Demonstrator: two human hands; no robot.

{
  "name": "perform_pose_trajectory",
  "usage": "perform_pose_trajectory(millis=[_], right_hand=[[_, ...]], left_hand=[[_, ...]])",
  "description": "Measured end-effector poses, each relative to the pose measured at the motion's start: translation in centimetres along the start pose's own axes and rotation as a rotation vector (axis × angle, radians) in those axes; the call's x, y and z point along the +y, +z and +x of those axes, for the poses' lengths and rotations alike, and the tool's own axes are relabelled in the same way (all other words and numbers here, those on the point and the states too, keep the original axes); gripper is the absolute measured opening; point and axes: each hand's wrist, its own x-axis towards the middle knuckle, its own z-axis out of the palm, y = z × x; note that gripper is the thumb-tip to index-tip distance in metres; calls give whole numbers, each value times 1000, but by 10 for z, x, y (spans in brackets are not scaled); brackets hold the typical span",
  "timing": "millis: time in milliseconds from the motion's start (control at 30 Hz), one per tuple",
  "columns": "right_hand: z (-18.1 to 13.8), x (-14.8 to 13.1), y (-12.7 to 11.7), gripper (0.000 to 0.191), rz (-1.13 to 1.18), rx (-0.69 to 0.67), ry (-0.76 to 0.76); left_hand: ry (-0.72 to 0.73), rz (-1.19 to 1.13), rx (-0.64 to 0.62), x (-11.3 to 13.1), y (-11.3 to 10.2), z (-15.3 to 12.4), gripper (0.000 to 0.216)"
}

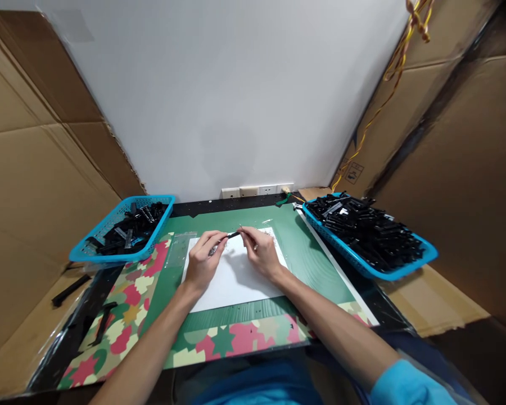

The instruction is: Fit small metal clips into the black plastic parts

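Both my hands meet over a white sheet (236,281) that lies on a green mat (312,253). My left hand (204,259) is closed in a pinch on a small black part (233,234), holding it just above the sheet. My right hand (259,250) is closed too, its fingertips pinching something thin and small at the right end of that black part; I cannot make out what it is. A scatter of tiny pieces lies on the sheet under the left fingers.
A blue basket (84,247) at the left holds several black parts. A larger blue basket (362,264) at the right is heaped with black parts. Two loose black pieces (69,289) lie at the left edge. Cardboard walls stand on both sides; a power strip (257,190) sits at the back.
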Motion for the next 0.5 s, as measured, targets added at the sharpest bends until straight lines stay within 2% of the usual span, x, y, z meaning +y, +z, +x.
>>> perform_pose_trajectory(millis=[133, 233, 300, 400, 500], right_hand=[[-1, 1, -2, 35, -12, 5, -73], [-1, 3, -3, 36, -14, 75, -82], [-1, 4, -2, 31, -39, 34, -116], [-1, 3, 2, 22, -169, -157, -247], [1, 2, 6, 16, -312, -290, -328]], left_hand=[[-44, 10, 110, -6, -7, 8, 22], [-159, 0, 309, -14, -17, 21, 26], [-243, -37, 427, -14, -23, 34, 32], [-251, -89, 494, 10, -20, 57, 34], [-188, -180, 437, 58, 1, 81, 28]])
